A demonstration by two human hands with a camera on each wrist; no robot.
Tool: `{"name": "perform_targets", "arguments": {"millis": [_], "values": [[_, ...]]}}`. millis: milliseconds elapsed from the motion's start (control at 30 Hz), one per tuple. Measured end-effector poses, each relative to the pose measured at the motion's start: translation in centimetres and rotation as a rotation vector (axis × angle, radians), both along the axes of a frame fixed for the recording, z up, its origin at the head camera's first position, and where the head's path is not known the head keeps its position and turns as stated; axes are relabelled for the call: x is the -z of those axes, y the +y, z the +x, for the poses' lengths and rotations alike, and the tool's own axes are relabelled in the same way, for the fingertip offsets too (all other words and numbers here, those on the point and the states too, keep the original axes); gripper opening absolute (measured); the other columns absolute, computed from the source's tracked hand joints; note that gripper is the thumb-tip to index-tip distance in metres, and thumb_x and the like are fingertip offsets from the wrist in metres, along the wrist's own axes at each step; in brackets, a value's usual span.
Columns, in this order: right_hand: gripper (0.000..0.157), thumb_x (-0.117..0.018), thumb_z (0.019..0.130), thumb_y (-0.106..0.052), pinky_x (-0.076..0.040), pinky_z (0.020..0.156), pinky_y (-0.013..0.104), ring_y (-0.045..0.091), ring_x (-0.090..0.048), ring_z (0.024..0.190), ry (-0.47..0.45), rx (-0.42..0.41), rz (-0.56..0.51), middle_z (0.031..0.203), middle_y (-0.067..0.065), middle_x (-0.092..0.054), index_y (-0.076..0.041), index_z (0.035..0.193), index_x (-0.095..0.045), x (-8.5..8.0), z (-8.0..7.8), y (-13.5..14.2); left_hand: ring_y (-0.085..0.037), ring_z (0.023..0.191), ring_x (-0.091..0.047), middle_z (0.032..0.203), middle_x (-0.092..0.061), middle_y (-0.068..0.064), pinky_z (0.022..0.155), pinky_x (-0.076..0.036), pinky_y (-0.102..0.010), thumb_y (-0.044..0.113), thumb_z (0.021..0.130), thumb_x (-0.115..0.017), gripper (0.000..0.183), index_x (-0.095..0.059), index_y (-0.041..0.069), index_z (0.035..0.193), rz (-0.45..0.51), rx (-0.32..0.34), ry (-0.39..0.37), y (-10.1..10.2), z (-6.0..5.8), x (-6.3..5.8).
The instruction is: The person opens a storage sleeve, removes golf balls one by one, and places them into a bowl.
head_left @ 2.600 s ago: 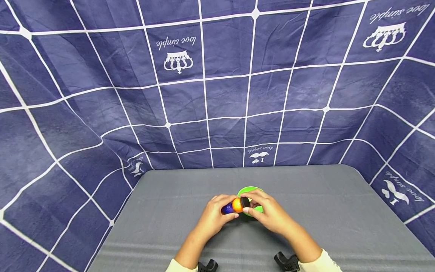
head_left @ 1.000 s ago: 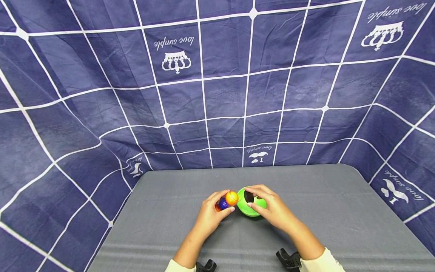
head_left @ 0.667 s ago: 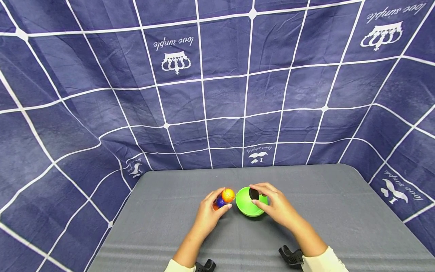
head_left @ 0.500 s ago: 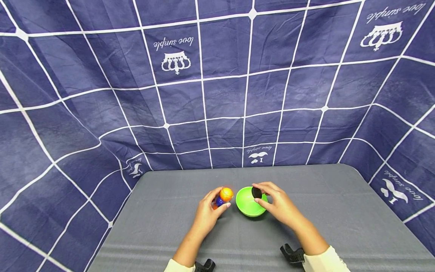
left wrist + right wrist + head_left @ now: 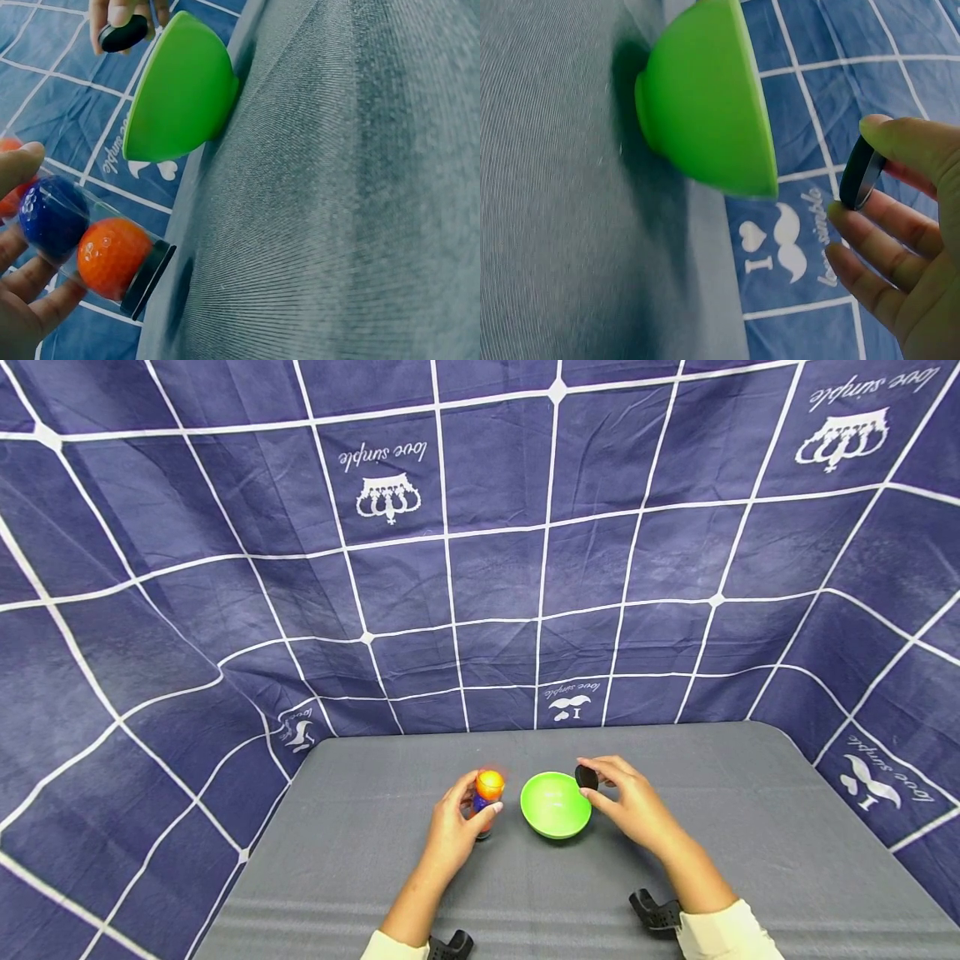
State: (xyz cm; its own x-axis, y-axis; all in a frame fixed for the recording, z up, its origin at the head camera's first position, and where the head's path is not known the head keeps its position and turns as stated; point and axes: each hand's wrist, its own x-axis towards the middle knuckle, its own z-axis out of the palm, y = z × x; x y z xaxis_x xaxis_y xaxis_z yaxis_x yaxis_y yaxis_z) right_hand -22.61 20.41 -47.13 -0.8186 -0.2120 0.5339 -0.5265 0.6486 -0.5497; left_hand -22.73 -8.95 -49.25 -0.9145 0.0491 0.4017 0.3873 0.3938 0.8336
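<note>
My left hand (image 5: pixel 448 831) grips a clear plastic tube (image 5: pixel 94 201) with golf balls stacked inside. In the left wrist view, a blue ball (image 5: pixel 54 217) sits above an orange ball (image 5: pixel 114 259), and part of another orange ball shows by the thumb. A black cap closes the tube's lower end, just over the table; its upper end has no cap. My right hand (image 5: pixel 633 806) pinches a round black lid (image 5: pixel 587 777) between thumb and fingers, raised beside the right rim of a green bowl (image 5: pixel 555 810). The bowl stands upright between both hands, with nothing in it.
A grey cloth-covered table (image 5: pixel 360 827) lies under everything. Blue curtain (image 5: pixel 495 577) with white grid lines hangs behind it and at both sides. Black wrist mounts (image 5: pixel 656 912) sit on both forearms.
The black lid has come off the tube, and my right hand has carried it rightward past the bowl. My left hand has moved left and turned the tube more upright.
</note>
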Motion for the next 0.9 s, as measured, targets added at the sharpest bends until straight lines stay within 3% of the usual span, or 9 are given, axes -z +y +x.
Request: {"name": "perform_targets", "arguments": {"millis": [267,533,767,900], "values": [[0.043,-0.076,0.089,-0.009,-0.057,0.088,0.048,0.021,-0.064,0.098,-0.043,0.053,0.03,0.118,0.008,-0.067,-0.008,0.131,-0.066,0.6,-0.2,0.9,-0.028,0.104,-0.069,0.115,-0.069,-0.015,0.091,-0.057,-0.044,0.015,0.083,-0.083,0.054,-0.06,0.004,0.13,0.079,-0.021,-0.049,0.0,-0.2,0.3],[0.043,-0.076,0.087,-0.008,-0.055,0.086,0.046,0.025,-0.066,0.098,-0.06,0.129,0.109,0.114,0.011,-0.067,-0.005,0.129,-0.067,1.6,-0.5,1.8,-0.033,0.11,-0.067,0.119,-0.064,-0.02,0.097,-0.054,-0.048,0.011,0.082,-0.083,0.058,-0.056,0.0,0.132,0.199,-0.014,-0.079,-0.2,-0.4,0.7],[0.043,-0.077,0.086,-0.012,-0.052,0.083,0.047,0.026,-0.065,0.095,-0.166,0.156,0.167,0.11,0.013,-0.065,-0.005,0.127,-0.068,2.5,-0.7,2.2,-0.032,0.11,-0.067,0.118,-0.064,-0.02,0.097,-0.056,-0.044,0.013,0.082,-0.083,0.057,-0.055,-0.001,0.131,0.168,-0.024,-0.093,-0.1,-0.5,0.9],[0.043,-0.078,0.084,-0.013,-0.051,0.078,0.042,0.02,-0.061,0.088,-0.219,0.145,0.201,0.108,0.012,-0.065,-0.003,0.125,-0.068,2.8,-0.9,2.3,-0.031,0.108,-0.068,0.116,-0.065,-0.02,0.096,-0.056,-0.044,0.013,0.082,-0.084,0.057,-0.056,0.001,0.129,0.148,-0.03,-0.09,-0.1,-0.6,1.1]]}}
